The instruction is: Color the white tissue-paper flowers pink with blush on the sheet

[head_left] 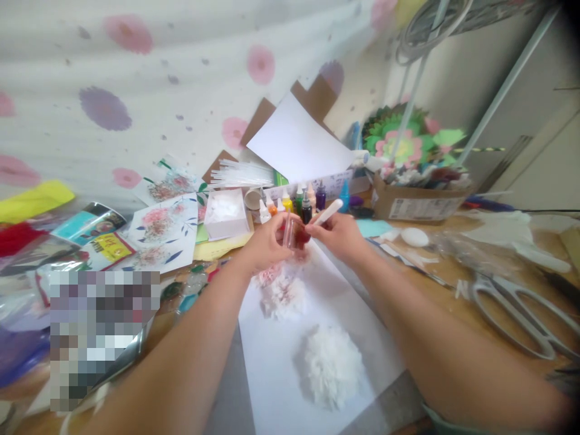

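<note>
My left hand point(270, 244) is wrapped around a small clear container point(293, 234) with something reddish inside. In my right hand point(341, 237) is a tool with a thick white handle point(331, 210). Its working end goes toward the container, and its tip cannot be made out. Just below my hands, a ruffled white flower with pinkish-brown touches point(284, 295) lies against a pinker ruffled piece point(269, 275). Closer to me rests a fluffy all-white flower point(333, 367). All of these lie on a sheet of white paper point(267, 368).
Small dropper bottles point(299, 200) line up behind my hands beside a white box point(225, 214). Large scissors point(512, 311) lie at right, below a cardboard box point(417, 202) of craft pieces. Printed flower sheets point(163, 232) and plastic packets point(109, 251) crowd the left.
</note>
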Demonstrator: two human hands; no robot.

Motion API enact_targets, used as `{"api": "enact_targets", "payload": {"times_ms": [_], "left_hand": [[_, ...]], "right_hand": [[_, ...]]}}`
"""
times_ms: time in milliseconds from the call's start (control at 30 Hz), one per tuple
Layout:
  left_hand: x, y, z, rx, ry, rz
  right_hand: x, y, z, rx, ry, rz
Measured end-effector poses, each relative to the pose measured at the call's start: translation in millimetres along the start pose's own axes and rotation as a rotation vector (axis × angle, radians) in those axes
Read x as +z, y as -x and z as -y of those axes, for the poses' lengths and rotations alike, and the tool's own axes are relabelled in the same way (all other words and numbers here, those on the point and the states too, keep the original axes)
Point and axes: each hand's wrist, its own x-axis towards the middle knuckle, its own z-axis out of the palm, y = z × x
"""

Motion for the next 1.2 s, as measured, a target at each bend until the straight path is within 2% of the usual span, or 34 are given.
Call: {"api": "enact_targets", "payload": {"times_ms": [100, 233, 333, 433, 567, 667, 800, 900, 1000, 1133, 1200], "left_hand": [[2.7, -0.8, -2.2, -0.021, 0.012, 0.005], [5.7, -1.3, -3.0, -0.026, 0.056, -0.005], [6.9, -1.8, -1.0, -0.021, 0.035, -0.016], [7.3, -2.4, 1.3, -0.024, 0.079, -0.018], [8.3, -2.6, 0.9, -0.02, 0.06, -0.039], [10.0, -2.3, -2.1, -0.035, 0.053, -0.048], [12.5, -2.5, -5.2, -0.017, 0.07, -0.072], [15.4, -2.9, -4.6, -0.019, 0.096, -0.075], [19.6, -3.3, -3.2, -0.039, 0.108, -0.096], [23.9, -3.3, -3.7, -0.049, 0.114, -0.116], [24.6, -3.2, -4.9, -0.048, 0.102, -0.121]], "right_hand": [[-0.4, 0.2, -0.1, -0.019, 0.068, 0.059], [-0.5, 0.3, -1.6, -0.021, 0.01, -0.04], [-1.2, 0.0, -2.0, -0.024, 0.035, 0.058], [-2.2, -0.4, -0.9, 0.008, -0.041, -0.014], [-3.0, -0.7, -0.4, 0.012, 0.04, 0.023], [-3.5, -1.5, -1.6, 0.021, -0.05, -0.074], [-4.2, -2.9, -2.8, 0.031, 0.039, 0.001], [-4.5, -3.3, -2.9, 0.013, 0.0, -0.064], [-3.9, -3.3, -3.5, 0.006, 0.059, -0.027], [-3.6, -2.9, -4.7, 0.011, 0.077, -0.065], [-3.9, -2.5, -4.7, 0.012, 0.09, -0.031]]}}
